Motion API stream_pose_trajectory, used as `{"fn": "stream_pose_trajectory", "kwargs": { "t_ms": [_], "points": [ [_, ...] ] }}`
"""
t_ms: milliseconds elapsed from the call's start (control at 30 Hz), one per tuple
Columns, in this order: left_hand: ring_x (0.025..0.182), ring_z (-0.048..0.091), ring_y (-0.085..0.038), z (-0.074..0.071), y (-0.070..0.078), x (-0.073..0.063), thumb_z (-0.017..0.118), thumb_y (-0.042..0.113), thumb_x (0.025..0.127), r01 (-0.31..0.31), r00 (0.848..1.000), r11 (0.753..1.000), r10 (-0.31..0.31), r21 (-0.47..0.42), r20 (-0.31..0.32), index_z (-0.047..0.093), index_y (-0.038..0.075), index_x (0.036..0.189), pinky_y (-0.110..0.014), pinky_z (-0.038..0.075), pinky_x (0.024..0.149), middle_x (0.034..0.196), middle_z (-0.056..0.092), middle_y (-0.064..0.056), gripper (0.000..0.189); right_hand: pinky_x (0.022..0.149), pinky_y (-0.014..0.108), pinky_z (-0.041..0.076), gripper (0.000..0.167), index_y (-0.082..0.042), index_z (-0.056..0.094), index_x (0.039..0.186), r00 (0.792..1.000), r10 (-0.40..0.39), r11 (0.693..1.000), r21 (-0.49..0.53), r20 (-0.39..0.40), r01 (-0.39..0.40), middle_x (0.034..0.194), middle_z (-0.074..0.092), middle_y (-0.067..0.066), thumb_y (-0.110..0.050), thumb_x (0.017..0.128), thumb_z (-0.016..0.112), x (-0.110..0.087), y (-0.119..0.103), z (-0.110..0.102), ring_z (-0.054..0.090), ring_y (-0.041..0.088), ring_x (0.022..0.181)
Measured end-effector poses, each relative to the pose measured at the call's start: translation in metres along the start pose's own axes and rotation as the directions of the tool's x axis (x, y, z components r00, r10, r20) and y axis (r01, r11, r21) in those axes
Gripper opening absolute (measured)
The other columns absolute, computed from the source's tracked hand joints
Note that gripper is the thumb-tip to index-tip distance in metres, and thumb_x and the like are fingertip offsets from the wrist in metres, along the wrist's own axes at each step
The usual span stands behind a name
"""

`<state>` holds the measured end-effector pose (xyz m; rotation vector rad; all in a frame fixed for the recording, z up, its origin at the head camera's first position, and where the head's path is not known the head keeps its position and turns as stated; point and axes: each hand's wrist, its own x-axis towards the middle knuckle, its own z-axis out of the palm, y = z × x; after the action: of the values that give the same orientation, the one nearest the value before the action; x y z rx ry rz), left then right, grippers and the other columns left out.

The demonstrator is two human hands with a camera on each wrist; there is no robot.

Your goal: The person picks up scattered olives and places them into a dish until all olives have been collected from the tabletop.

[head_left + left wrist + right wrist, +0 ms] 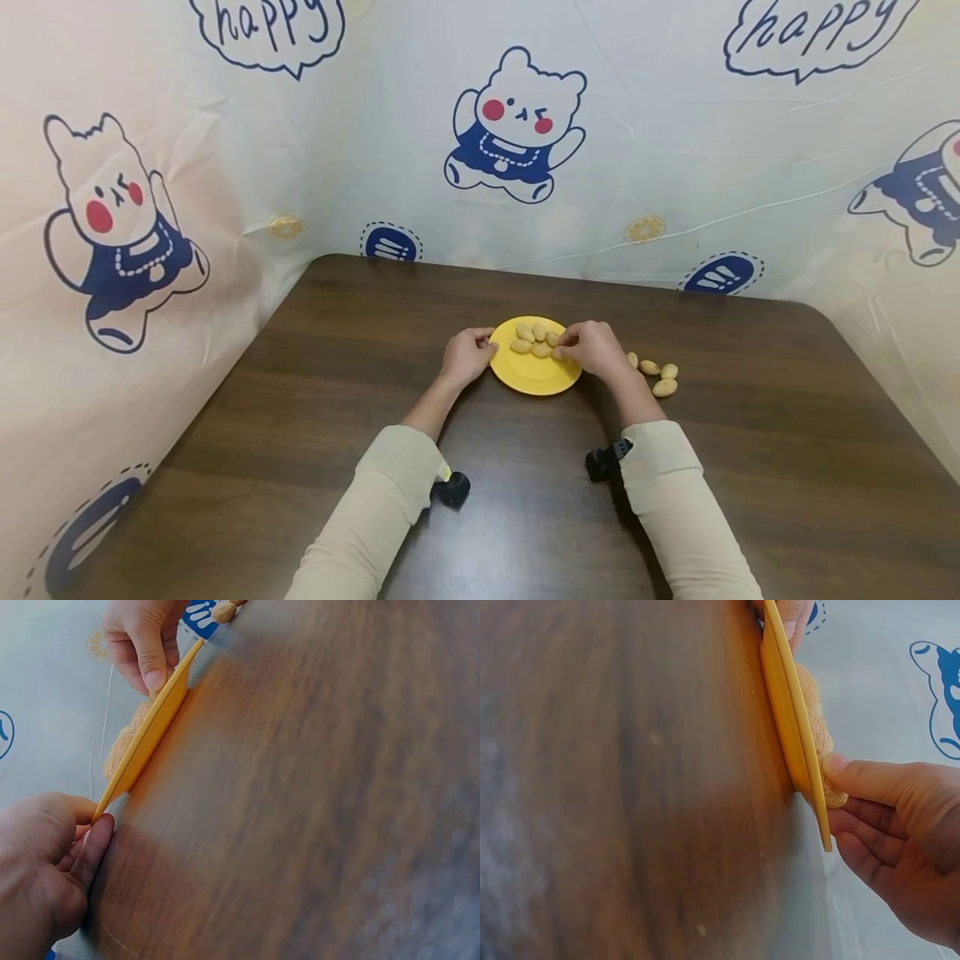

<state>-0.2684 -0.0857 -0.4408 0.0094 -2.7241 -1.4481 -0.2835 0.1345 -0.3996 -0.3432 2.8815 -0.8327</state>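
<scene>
A round yellow plate carries several oval tan nuts in rough, wrinkled shells, gathered toward its far half. At the plate's left edge, my left hand pinches the rim between thumb and fingers, as the left wrist view also shows. Over the right edge, my right hand holds a nut low against the plate, thumb on its shell. The fingers partly hide that nut.
Several more nuts lie on the dark wooden table right of the plate, one partly covered by my right wrist. A printed cloth hangs behind the table and along its sides.
</scene>
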Motion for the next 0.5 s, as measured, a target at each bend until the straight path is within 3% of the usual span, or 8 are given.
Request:
{"fn": "stream_pose_trajectory", "kwargs": {
  "t_ms": [500],
  "points": [
    [0.084,0.054,-0.016,0.0005,0.0002,-0.0005,0.062,0.016,0.089,0.003,1.0,1.0,-0.003,0.012,-0.009,0.062,0.005,0.12,-0.028,0.045,0.073,0.095,0.06,-0.004,0.033,0.068,0.03,0.047,0.017,-0.007,0.071,0.091,1.0,0.007,1.0,-0.001,0.014,-0.007,0.088,0.064,0.005,-0.022,0.082,0.072,-0.0007,-0.0011,-0.0033,0.054,0.02,0.08]
  ]
}}
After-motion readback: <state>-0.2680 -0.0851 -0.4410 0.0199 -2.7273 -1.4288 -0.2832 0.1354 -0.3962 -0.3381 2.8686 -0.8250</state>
